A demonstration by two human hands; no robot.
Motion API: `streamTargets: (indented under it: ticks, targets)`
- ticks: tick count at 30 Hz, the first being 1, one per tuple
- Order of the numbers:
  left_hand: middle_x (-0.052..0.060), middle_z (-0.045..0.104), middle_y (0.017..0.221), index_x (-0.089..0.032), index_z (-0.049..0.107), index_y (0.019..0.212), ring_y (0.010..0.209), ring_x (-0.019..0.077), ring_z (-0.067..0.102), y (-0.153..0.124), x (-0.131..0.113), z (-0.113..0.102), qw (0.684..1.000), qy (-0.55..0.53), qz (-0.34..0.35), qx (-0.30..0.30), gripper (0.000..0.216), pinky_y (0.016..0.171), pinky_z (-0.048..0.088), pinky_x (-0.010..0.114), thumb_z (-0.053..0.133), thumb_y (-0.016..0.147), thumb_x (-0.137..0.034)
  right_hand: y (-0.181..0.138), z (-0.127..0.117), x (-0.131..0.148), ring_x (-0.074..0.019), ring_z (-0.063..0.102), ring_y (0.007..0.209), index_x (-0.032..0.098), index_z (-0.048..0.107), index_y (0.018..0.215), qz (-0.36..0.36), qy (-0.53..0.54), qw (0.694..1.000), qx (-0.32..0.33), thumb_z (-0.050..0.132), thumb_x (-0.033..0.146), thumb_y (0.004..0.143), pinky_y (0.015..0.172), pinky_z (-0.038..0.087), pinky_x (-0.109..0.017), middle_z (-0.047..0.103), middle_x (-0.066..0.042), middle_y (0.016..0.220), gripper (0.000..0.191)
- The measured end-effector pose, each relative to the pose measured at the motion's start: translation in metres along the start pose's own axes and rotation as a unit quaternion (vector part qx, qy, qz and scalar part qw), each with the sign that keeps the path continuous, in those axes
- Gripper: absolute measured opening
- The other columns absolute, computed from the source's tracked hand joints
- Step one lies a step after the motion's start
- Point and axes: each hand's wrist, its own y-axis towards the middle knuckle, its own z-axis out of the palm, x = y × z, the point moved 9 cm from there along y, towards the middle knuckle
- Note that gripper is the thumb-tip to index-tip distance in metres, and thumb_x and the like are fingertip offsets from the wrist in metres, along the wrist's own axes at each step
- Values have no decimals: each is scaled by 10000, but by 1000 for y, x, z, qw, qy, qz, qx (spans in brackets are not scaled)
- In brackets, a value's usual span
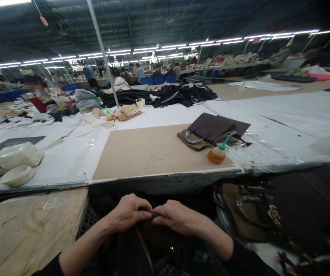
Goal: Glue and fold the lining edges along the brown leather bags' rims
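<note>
Both my hands are low in the view, below the near edge of the work table. My left hand and my right hand meet knuckle to knuckle, fingers curled, pinching a thin dark strap or edge of a dark piece that hangs down between them. The lower part of that piece is lost in shadow on my lap. On the table ahead lie a brown cardboard mat, a dark brown bag piece and a small orange glue bottle with a green nozzle.
A wooden bench top is at my lower left. Dark bag parts with metal rings are piled at my lower right. White plastic-wrapped items lie on the table's left, black fabric farther back. Other workers sit at distant tables.
</note>
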Motion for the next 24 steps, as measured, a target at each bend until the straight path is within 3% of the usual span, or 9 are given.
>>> streamTargets:
  ticks: [4, 7, 10, 12, 15, 19, 22, 24]
  targets:
    - [-24, 707, 733, -215, 772, 849, 716, 153, 605, -4, 15, 1, 999, -26, -35, -15, 193, 688, 396, 224, 641, 827, -355, 22, 7, 4, -167, 597, 637, 190, 736, 868, -14, 14, 1000, 24, 581, 428, 910, 556, 336, -232, 693, -23, 719, 287]
    - [-2, 716, 839, -203, 741, 907, 816, 182, 612, -9, 30, -3, 996, -46, -71, -34, 209, 734, 423, 236, 671, 791, -363, 33, 10, 3, -160, 577, 624, 176, 719, 812, -15, 20, 999, 20, 565, 418, 915, 560, 335, -237, 663, -21, 689, 306]
    - [29, 689, 1051, -202, 638, 1145, 941, 215, 605, -18, 47, -15, 991, -71, -108, -47, 546, 794, 448, 260, 796, 637, -324, 39, 7, -3, -158, 542, 620, 160, 692, 743, -2, 23, 1000, 4, 547, 374, 910, 557, 317, -248, 621, -21, 653, 308]
    - [56, 664, 1104, -182, 557, 1248, 931, 221, 609, -28, 60, -21, 985, -96, -137, -35, 741, 751, 469, 262, 826, 565, -287, 40, 2, -8, -143, 508, 598, 154, 673, 717, 10, 32, 999, 2, 550, 334, 890, 536, 304, -242, 584, -5, 626, 278]
    - [35, 685, 949, -149, 621, 1138, 790, 194, 615, -45, 74, -24, 976, -139, -167, 14, 568, 630, 462, 238, 756, 593, -227, 37, -6, -14, -107, 421, 521, 156, 648, 665, 15, 58, 998, 34, 579, 294, 839, 479, 278, -220, 479, 42, 545, 233]
    - [-14, 678, 813, -162, 702, 973, 711, 157, 589, -58, 66, -21, 968, -190, -150, 69, 328, 597, 424, 213, 668, 647, -177, 30, -13, -15, -93, 374, 493, 156, 646, 633, 4, 90, 992, 85, 632, 282, 778, 452, 268, -205, 415, 67, 505, 192]
    - [-22, 677, 828, -179, 711, 997, 725, 151, 587, -58, 57, -14, 963, -218, -133, 87, 326, 621, 423, 210, 673, 674, -185, 21, -10, -14, -114, 461, 536, 158, 698, 712, 0, 107, 990, 96, 636, 256, 765, 496, 340, -205, 535, 51, 564, 128]
    - [-16, 677, 842, -177, 705, 1020, 739, 153, 590, -54, 54, -8, 960, -231, -130, 88, 338, 646, 432, 215, 686, 683, -199, 15, -6, -12, -155, 588, 695, 183, 733, 931, -1, 123, 989, 85, 595, 202, 776, 624, 434, -213, 681, 19, 771, 208]
